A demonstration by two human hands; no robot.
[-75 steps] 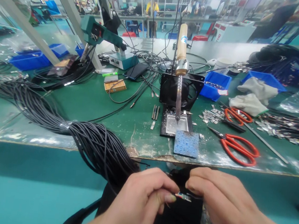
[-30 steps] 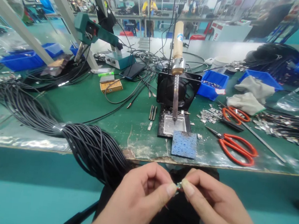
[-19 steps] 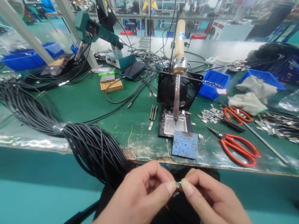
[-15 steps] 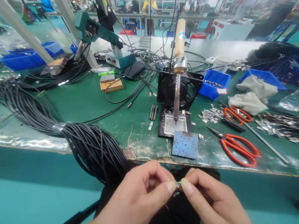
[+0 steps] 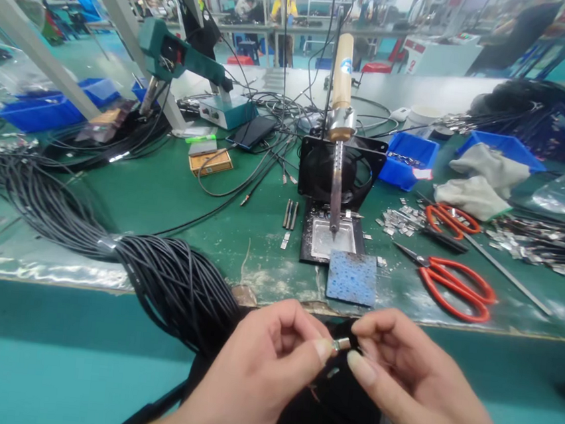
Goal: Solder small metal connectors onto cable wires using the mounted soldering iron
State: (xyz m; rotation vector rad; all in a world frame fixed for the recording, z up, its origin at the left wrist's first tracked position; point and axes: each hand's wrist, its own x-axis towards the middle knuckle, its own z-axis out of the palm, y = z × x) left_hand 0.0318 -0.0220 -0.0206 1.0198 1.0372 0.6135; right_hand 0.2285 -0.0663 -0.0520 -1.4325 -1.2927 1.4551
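Between thumb and forefinger, my left hand (image 5: 268,364) pinches a small metal connector (image 5: 342,344), its silvery end pointing right. My right hand (image 5: 406,377) is just right of that end, thumb and forefinger parted, with nothing seen between them. Both hands are in front of the table edge, over dark clothing. A blue sponge (image 5: 352,277) lies on the table above them, overlapping a black stand with a metal tray (image 5: 332,239). Over the tray the soldering iron (image 5: 342,98) points tip down.
A thick bundle of black cables (image 5: 176,275) hangs over the edge at left. Red-handled scissors (image 5: 459,289), loose metal pieces, gloves (image 5: 474,194) and a blue bin (image 5: 407,161) lie at right. A black fan (image 5: 339,171) stands behind the iron. People are in the background.
My right thumb and forefinger have come off the connector and parted, moving slightly right. More of the connector's metal end shows. My left hand keeps its pinch.
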